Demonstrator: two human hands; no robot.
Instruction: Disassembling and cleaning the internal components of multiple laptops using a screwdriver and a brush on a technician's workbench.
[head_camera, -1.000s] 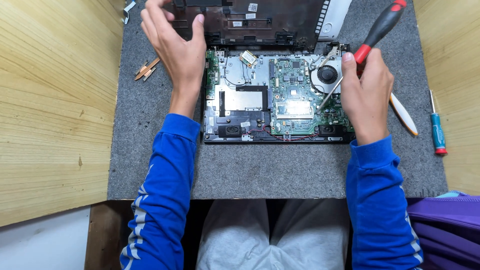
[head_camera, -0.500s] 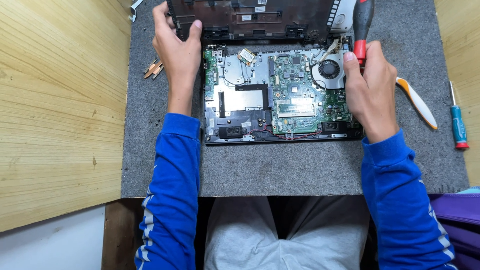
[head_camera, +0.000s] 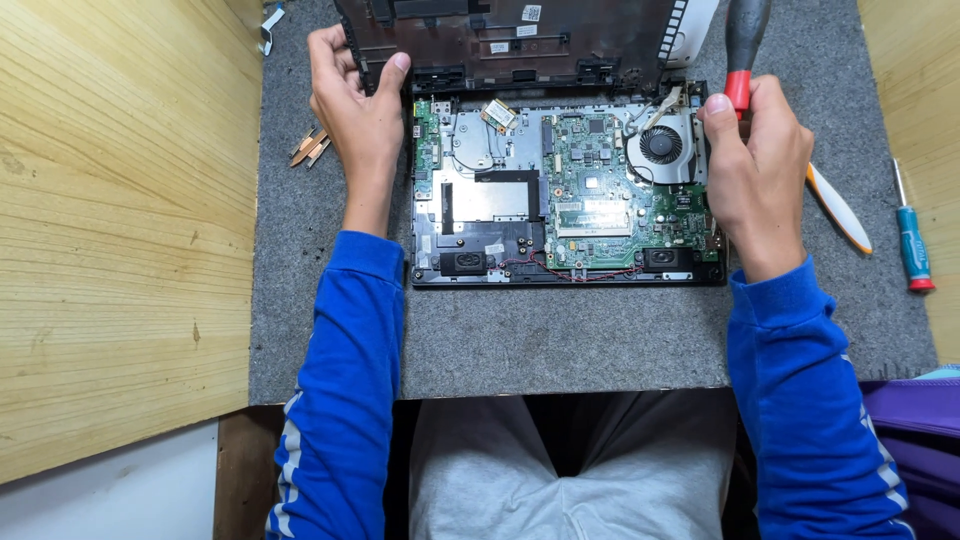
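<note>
Your left hand (head_camera: 358, 110) is curled over the left end of the lifted cover (head_camera: 510, 40), a dark, glossy plastic panel with moulded ribs and clips, thumb hooked on its lower edge and fingers wrapped behind it. Your right hand (head_camera: 755, 165) is closed in a fist round the screwdriver (head_camera: 742, 55), whose handle is black with a red collar and stands up out of your grip near the laptop's right rim; its tip is hidden. The laptop (head_camera: 565, 190) lies opened on the grey mat (head_camera: 560, 335), a coarse felt-like sheet: inside you see a green circuit board, a round black fan (head_camera: 661, 145) at the upper right, a flat silvery plate left of centre, and thin red wires along the front edge. Left of your left wrist two small copper strips (head_camera: 309, 147) lie on the mat. Right of your right hand an orange-and-white tool (head_camera: 838, 208) lies slanted, and beyond it a small teal screwdriver (head_camera: 910, 235) sits near the mat's right edge. Pale wooden boards (head_camera: 120, 220) hem the mat on both sides; the widest bare felt is the strip between the laptop's front edge and your lap.
</note>
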